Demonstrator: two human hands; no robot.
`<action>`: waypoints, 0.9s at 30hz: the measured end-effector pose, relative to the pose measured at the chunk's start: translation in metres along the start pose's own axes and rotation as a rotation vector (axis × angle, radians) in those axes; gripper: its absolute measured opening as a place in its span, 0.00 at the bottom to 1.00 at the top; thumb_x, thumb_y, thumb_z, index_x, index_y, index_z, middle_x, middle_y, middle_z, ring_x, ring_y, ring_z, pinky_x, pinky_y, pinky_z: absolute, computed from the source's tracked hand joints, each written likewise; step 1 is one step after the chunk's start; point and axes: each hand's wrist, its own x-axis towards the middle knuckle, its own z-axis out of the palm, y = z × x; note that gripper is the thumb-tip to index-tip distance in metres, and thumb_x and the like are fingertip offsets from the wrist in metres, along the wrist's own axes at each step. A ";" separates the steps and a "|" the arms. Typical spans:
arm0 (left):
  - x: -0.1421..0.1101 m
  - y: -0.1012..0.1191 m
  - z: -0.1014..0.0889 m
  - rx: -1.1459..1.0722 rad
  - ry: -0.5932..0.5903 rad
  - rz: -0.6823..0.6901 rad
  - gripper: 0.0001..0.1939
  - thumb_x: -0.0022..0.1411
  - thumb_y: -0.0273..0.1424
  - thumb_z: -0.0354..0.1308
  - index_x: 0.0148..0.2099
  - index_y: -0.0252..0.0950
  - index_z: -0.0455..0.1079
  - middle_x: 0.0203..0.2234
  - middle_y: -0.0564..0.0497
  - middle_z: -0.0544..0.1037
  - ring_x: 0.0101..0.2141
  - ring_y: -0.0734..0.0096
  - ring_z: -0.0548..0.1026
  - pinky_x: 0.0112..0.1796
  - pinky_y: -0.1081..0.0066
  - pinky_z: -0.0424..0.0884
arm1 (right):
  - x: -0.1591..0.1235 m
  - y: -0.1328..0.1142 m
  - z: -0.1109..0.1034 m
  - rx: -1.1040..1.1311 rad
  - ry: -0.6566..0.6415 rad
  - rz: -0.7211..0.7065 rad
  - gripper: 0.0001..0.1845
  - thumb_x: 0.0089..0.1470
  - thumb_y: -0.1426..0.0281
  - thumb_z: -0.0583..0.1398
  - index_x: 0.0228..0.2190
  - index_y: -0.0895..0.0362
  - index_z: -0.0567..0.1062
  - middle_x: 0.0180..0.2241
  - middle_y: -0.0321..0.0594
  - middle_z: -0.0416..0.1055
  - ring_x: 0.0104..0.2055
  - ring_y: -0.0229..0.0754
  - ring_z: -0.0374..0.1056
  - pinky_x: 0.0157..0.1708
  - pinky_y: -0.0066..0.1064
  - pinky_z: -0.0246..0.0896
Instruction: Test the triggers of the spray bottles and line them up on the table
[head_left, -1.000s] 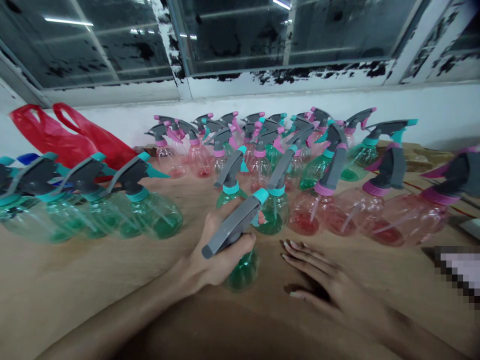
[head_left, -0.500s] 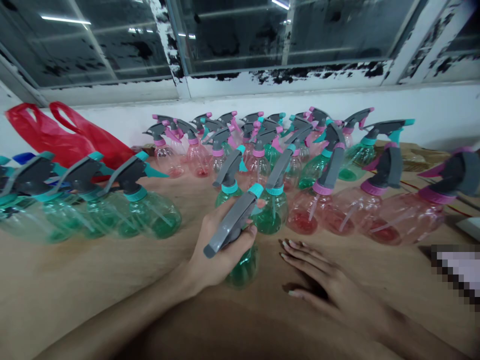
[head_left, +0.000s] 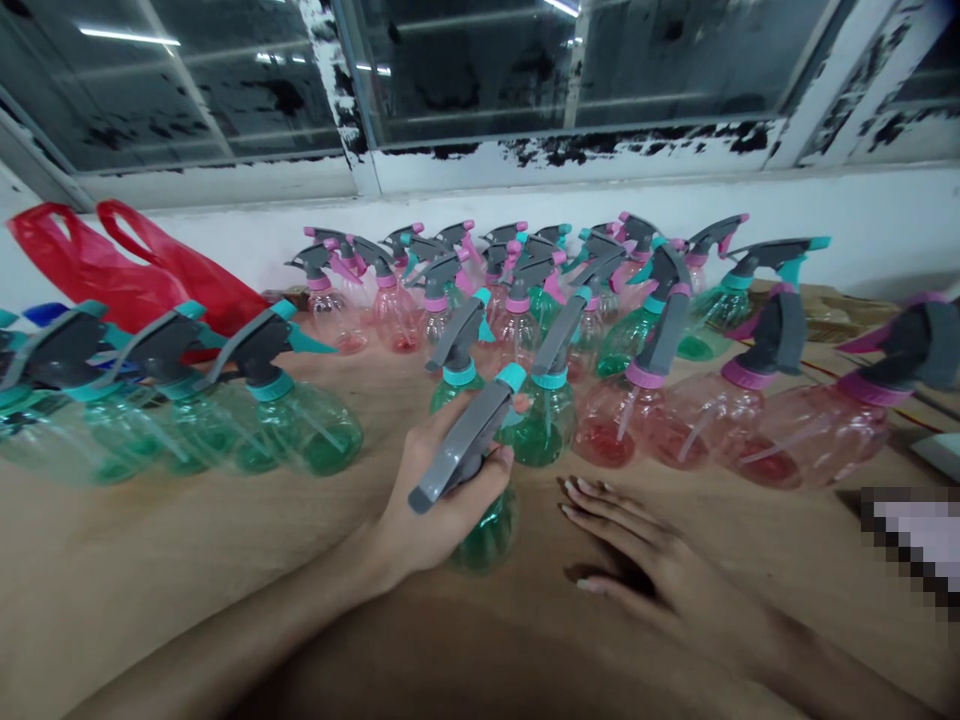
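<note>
My left hand (head_left: 427, 500) is wrapped round the neck of a green spray bottle (head_left: 484, 535) with a grey and teal trigger head. That bottle stands at the near middle of the table, its nozzle pointing away to the right. Part of its neck and body is hidden by my fingers. Just right of it, my right hand (head_left: 652, 555) lies palm down on the wooden table (head_left: 375, 640), fingers stretched out and holding nothing. Directly beyond my hands stand a green spray bottle (head_left: 538, 440) and a pink spray bottle (head_left: 611, 430).
A row of green spray bottles (head_left: 322, 440) stands to the left, with pink ones (head_left: 810, 440) at the right. Several more bottles (head_left: 517, 325) crowd the back. A red plastic bag (head_left: 150, 280) sits back left, and a pixelated patch covers something at the right edge.
</note>
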 end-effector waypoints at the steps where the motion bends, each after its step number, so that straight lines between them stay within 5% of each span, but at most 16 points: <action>1: 0.000 0.000 0.000 -0.002 0.004 0.000 0.03 0.56 0.27 0.51 0.32 0.41 0.63 0.24 0.56 0.68 0.23 0.73 0.68 0.27 0.72 0.67 | 0.000 0.000 0.000 -0.004 -0.004 -0.004 0.30 0.58 0.59 0.55 0.60 0.49 0.56 0.61 0.36 0.55 0.63 0.46 0.49 0.59 0.47 0.50; 27: 0.000 -0.002 0.001 -0.019 -0.016 0.006 0.02 0.56 0.28 0.51 0.32 0.41 0.64 0.23 0.57 0.67 0.21 0.73 0.66 0.26 0.72 0.67 | 0.001 0.000 0.002 -0.053 -0.024 0.001 0.29 0.58 0.57 0.53 0.59 0.51 0.57 0.62 0.34 0.53 0.63 0.44 0.49 0.60 0.44 0.49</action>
